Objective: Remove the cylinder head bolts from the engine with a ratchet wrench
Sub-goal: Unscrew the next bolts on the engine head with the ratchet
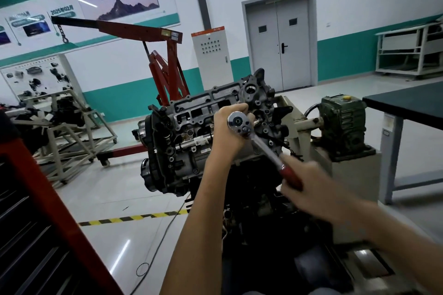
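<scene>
The engine (187, 132) hangs tilted on a stand, its grey cylinder head (203, 105) facing me. A chrome ratchet wrench (261, 143) with a red handle sits with its round head over the cylinder head's right part. My left hand (227, 132) wraps around the extension just under the ratchet head. My right hand (309, 182), blurred, grips the red handle lower right. The bolt under the socket is hidden by my left hand.
A red tool cabinet (36, 211) fills the lower left. A red engine crane (165, 67) stands behind the engine. The stand's green gearbox (342, 122) sits to the right, beside a dark-topped workbench (407, 103). Yellow-black tape (134, 218) and a cable cross the floor.
</scene>
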### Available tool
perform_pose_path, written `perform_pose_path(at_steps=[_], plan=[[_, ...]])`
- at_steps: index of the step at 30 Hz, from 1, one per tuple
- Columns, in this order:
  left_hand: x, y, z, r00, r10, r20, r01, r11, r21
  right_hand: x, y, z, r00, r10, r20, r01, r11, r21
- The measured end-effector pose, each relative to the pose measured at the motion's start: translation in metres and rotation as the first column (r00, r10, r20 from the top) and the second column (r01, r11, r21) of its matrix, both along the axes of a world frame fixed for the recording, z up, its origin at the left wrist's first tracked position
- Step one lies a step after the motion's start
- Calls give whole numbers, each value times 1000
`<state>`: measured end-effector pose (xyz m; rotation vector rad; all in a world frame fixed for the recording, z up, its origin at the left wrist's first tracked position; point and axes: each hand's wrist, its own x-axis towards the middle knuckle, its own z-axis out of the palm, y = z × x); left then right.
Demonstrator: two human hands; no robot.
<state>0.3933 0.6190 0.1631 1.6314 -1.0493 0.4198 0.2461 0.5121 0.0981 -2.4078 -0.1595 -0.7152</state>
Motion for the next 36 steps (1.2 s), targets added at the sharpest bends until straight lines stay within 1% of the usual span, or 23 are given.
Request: perform_pose_path(at_steps=[1,3,4,5,7,9,10,12,13,15,17,19,20,23,24,25,27,28,30,31,33,34,36], plan=[[1,3,3,1000,-18,15,17,999,50,-1,-20,13,1000,2,-27,-6,992,-125],[3,5,8,999,-21,32,18,995,99,1,-49,37,999,-39,3,38,941,-335],[2,4,9,999,-18,33,15,996,90,3,-56,43,998,-52,39,63,919,-390],[1,2,8,1000,-10,29,8,998,58,4,-58,43,997,-57,59,76,916,-394],[-2,-1,3,1000,10,17,-10,999,-32,4,-43,25,995,-57,85,79,954,-288],[-4,-6,-1,999,39,12,-37,994,-100,3,-8,-4,982,-87,166,97,994,-55],[-5,-10,-2,999,50,-7,-50,990,-132,5,14,-17,976,-106,192,92,992,85],[-6,-17,-2,995,48,-85,-65,974,-217,10,56,-34,980,-102,168,37,935,354],[-6,-20,-2,992,49,-113,-77,965,-251,14,72,-38,986,-80,148,5,894,447],[-7,-22,-3,991,79,-108,-105,959,-262,17,85,-40,992,-29,126,-40,861,508],[-3,-16,-5,994,74,-78,-90,970,-227,12,65,-30,996,-18,83,-17,918,397],[1,-6,-3,998,56,-36,-61,987,-146,4,26,-10,999,-13,39,7,989,146],[3,-2,-1,999,45,-19,-47,994,-97,1,4,4,1000,-5,18,5,1000,13],[6,3,9,1000,1,18,-2,999,44,-1,-46,44,999,-43,16,46,945,-323],[5,3,10,999,-9,31,6,998,69,1,-54,50,997,-69,42,80,916,-392],[5,3,9,999,-14,43,11,998,65,3,-56,51,995,-82,61,100,904,-415],[3,3,4,999,7,39,-7,1000,-7,5,-45,34,996,-65,63,82,938,-337],[1,1,1,999,37,19,-36,998,-53,5,-31,19,996,-49,69,64,968,-244],[-1,-5,-3,995,93,-39,-97,987,-125,5,8,-10,992,-43,116,41,999,20],[-2,-9,-4,993,102,-62,-111,981,-158,7,29,-22,991,-49,127,27,986,167],[-4,-15,-3,992,98,-82,-113,971,-211,13,67,-37,992,-27,124,-27,911,411],[-6,-16,-3,991,109,-76,-123,968,-219,16,80,-41,991,-10,132,-54,880,472],[-5,-15,-4,990,132,-57,-141,967,-212,18,86,-40,990,8,140,-75,871,485]])
